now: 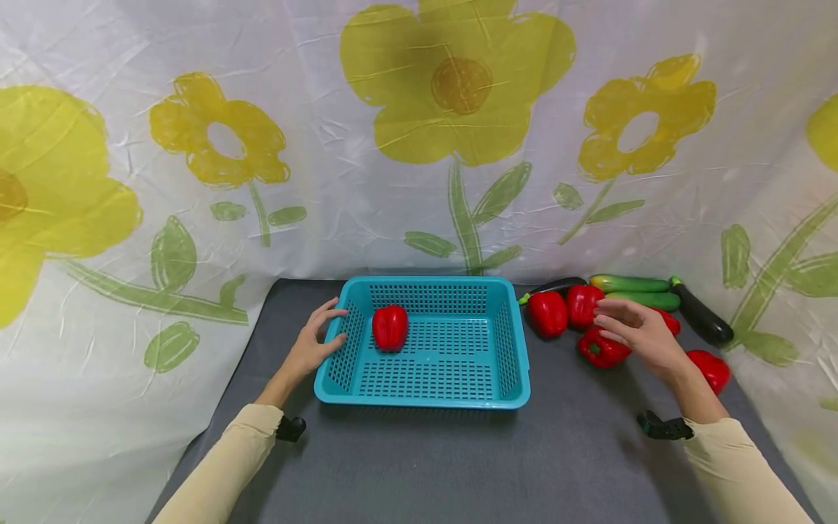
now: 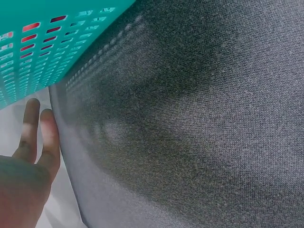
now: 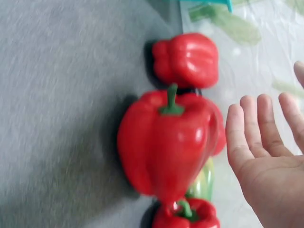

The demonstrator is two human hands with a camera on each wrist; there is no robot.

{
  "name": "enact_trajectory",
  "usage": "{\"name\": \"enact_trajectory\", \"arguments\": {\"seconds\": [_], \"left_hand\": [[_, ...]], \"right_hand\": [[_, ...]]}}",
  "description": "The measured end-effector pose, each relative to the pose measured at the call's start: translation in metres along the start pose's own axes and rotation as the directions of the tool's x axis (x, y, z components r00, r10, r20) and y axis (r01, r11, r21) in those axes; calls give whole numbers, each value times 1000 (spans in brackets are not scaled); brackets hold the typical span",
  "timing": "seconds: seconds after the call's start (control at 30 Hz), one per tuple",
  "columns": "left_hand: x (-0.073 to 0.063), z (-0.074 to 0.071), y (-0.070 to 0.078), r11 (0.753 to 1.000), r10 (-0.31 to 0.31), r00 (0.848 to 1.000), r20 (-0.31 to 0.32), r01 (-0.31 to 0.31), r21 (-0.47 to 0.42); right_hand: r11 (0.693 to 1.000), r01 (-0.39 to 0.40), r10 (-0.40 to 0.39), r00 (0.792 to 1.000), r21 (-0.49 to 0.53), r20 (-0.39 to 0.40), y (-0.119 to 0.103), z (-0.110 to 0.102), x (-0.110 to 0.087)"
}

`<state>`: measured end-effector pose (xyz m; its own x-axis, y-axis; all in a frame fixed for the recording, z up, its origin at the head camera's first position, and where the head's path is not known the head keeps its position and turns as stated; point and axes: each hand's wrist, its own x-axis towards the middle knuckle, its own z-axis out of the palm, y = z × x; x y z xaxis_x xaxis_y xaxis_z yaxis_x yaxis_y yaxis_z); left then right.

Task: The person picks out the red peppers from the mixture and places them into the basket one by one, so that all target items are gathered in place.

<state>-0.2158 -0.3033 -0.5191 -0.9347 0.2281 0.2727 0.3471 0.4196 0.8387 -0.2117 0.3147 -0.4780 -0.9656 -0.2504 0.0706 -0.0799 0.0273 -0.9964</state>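
Note:
A blue-green plastic basket [image 1: 425,402] stands on the dark cloth, with one red bell pepper [image 1: 390,328] lying in its left part. My left hand [image 1: 317,336] is at the basket's left rim, its fingers extended and holding nothing; whether they touch the rim I cannot tell. Over a group of red peppers on the right hovers my right hand [image 1: 638,338], empty, with fingers extended in the right wrist view. Nearest it lies a bell pepper with a green stem [image 3: 161,142]. Another bell pepper [image 1: 548,314] sits close to the basket's right side.
Behind the peppers lie two long green vegetables [image 1: 631,284], an eggplant [image 1: 556,286] and a second eggplant [image 1: 702,318] further right. One bell pepper [image 1: 709,370] is beside my right wrist. A flower-printed curtain [image 1: 314,218] rises behind the table.

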Motion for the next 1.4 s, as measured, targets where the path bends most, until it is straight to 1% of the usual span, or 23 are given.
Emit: {"name": "enact_trajectory", "arguments": {"seconds": [0.1,0.2,0.27,0.33,0.43,0.5,0.53,0.6,0.67,0.73,0.83,0.9,1.03,1.13,1.17,1.27,1.37,1.4], "left_hand": [[1,0,0,1000,-3,1000,1,3,-4],[1,1,0,1000,-5,1000,2,5,-1],[1,1,1,1000,-3,1000,1,3,9],[1,1,6,1000,10,1000,-3,-10,20],[-1,-1,19,999,20,1000,-5,-20,28],[-2,-2,29,1000,20,1000,-7,-20,18],[-2,-2,32,1000,17,1000,-7,-17,10],[-3,-2,34,1000,16,1000,-8,-16,-2],[-2,-1,28,1000,16,1000,-10,-16,-1],[-2,0,20,1000,14,1000,-10,-14,6],[-1,1,7,1000,1,1000,-7,-1,12],[0,1,2,1000,-5,1000,-5,5,5],[0,0,0,1000,-4,1000,-3,4,-2],[0,1,2,1000,-4,1000,-5,4,-1],[0,0,6,1000,-8,1000,-3,8,-2],[0,0,7,1000,-8,1000,-2,8,-1],[1,0,6,1000,-8,1000,-2,8,7],[1,0,2,1000,-2,1000,-5,2,11]], "right_hand": [[999,7,-9,999,-39,-45,2,-10,-6],[988,8,-22,996,-152,-91,5,-19,-13],[973,-5,-23,993,-231,-118,7,-24,-17],[952,-11,-26,993,-307,-116,9,-28,-20],[943,-28,-10,994,-332,-111,15,-30,-23],[938,-20,-13,996,-345,-93,20,-31,-24],[937,-17,-15,996,-348,-90,23,-30,-25],[926,-1,-30,997,-377,-77,28,-30,-25],[915,26,-55,997,-403,-59,33,-30,-25],[907,44,-70,996,-419,-48,37,-29,-24],[907,61,-84,996,-418,-37,40,-27,-23],[906,61,-84,996,-419,-37,42,-26,-23],[898,47,-71,997,-437,-39,44,-24,-22],[896,27,-49,998,-443,-39,45,-24,-21],[894,18,-40,998,-448,-41,46,-24,-20],[891,-16,-7,999,-454,-48,49,-24,-20],[883,-48,26,998,-466,-54,52,-24,-19],[882,-56,35,998,-468,-54,52,-24,-18]]}}
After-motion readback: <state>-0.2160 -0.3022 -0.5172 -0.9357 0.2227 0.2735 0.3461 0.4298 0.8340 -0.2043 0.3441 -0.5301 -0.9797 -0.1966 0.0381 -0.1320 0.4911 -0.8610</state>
